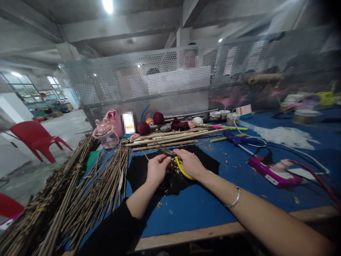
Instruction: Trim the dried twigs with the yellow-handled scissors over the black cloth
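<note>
The yellow-handled scissors (183, 171) are above the black cloth (205, 158), their blades angled toward the far left, above the left fingertips. The right hand (188, 163) has its fingers closed around the scissors, which extend beyond them at both ends. The left hand (157, 170) is just beside, thumb and fingers drawn together; what they pinch is unclear. Wood shavings (176, 168) lie beneath, on the cloth. Brown twigs (98, 185) spread left across the blue table (191, 218), with pale sticks (173, 137) behind.
</note>
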The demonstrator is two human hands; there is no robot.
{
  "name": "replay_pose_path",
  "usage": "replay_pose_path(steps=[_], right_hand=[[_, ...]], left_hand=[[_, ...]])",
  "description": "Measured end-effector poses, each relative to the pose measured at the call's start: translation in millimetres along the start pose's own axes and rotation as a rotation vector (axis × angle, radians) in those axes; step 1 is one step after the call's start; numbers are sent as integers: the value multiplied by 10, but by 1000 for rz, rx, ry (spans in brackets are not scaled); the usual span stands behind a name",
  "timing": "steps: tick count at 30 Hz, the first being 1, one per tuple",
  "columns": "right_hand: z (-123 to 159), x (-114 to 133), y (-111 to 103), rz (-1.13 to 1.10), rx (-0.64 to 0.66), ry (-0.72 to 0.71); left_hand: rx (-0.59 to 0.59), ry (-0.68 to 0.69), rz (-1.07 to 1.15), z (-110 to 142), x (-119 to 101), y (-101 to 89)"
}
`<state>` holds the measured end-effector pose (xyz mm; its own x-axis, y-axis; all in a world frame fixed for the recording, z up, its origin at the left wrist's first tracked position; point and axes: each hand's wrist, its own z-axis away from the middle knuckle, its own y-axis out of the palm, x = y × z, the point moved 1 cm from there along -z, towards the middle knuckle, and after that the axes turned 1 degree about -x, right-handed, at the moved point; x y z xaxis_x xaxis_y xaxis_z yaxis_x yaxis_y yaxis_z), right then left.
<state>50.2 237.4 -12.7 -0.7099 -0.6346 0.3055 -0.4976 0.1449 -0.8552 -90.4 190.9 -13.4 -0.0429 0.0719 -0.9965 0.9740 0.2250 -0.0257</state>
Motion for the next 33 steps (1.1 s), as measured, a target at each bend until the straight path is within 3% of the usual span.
replay_pose_path(steps=[7,25,33], right_hand=[[-10,-15,-39,-78,31,22],[-132,-100,-128,-172,217,59],[-132,-116,-186,-168,208,35]], left_hand=[[29,-6,33,-49,51,6],[-6,-219,103,-65,73,4],[-14,-269,119,-75,63,18]])
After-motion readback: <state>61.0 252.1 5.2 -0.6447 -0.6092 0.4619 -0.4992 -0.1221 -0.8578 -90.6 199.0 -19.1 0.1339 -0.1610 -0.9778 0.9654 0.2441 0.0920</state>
